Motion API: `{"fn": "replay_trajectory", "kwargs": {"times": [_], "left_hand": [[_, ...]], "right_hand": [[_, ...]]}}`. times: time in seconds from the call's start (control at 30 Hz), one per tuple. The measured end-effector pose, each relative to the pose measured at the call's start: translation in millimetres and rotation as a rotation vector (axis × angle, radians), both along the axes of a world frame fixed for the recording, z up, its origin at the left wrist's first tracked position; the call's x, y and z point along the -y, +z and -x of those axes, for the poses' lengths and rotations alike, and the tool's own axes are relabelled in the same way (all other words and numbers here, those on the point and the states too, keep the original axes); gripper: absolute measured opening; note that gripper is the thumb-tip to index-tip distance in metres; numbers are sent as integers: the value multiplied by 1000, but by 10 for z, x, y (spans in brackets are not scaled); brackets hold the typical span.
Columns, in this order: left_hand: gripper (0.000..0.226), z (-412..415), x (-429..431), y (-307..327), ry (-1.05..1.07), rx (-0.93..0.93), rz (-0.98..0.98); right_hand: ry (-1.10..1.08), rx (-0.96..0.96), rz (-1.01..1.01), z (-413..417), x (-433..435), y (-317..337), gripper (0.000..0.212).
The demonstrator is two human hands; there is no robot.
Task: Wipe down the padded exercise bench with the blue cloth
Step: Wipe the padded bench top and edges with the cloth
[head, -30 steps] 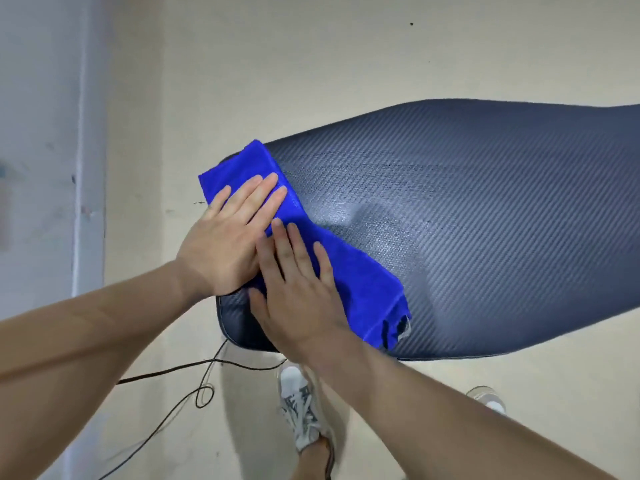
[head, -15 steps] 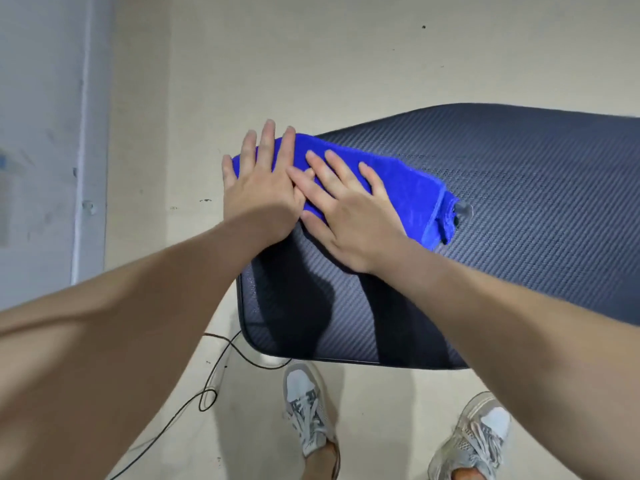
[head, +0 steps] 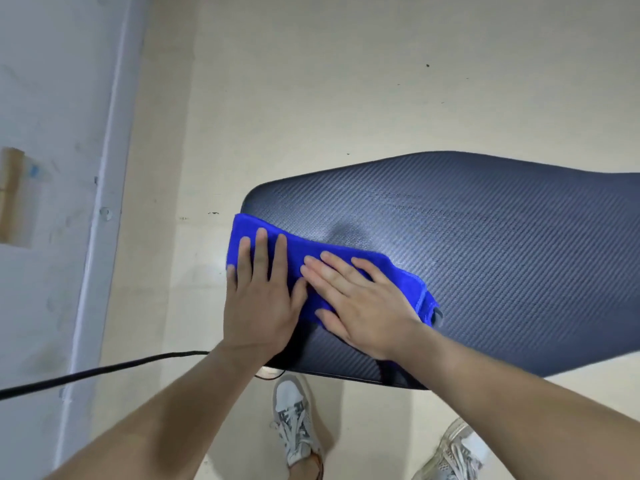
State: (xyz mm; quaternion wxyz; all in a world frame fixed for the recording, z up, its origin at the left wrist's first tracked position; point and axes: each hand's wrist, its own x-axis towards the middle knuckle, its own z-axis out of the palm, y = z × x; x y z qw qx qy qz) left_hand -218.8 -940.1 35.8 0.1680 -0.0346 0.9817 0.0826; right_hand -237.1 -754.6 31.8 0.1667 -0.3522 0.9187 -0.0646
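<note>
Bench (head: pixel 502 265): hands flat on cloth (head: pixel 298 258).

woven-textured bench (head: pixel 485 258); plush cloth (head: pixel 298 258)

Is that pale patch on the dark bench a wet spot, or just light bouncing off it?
Head view: the pale patch on the bench, beside the blue cloth, looks like glare, though wetness cannot be ruled out; the hands cast dark shadows below the left hand and right hand; wide-angle bending curves the bench edge.
</note>
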Motion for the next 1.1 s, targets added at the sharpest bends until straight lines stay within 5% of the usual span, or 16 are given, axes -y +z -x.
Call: {"fn": "replay_trajectory", "kwargs": {"times": [0.37, 0.6, 0.73, 0.87, 1.1], "left_hand": [[69, 1094, -1394, -179, -165, -123, 43], [66, 923, -2952, -145, -578, -123, -30], [61, 863, -3038, -71, -486, -140, -100], [65, 807, -2617, -35, -282, -119, -42], [64, 723, -3469, -92, -92, -94, -40]], "right_hand": [[-344, -90, -33, 618, -1165, -31, 62], [-686, -87, -169, -48, -2655, 3, 64], [-983, -112, -74, -227, -2140, -49, 64], [-790, -99, 58, -262, -1701, -105, 65], [-578, -110, 168, -157, -2851, -149, 60]]}}
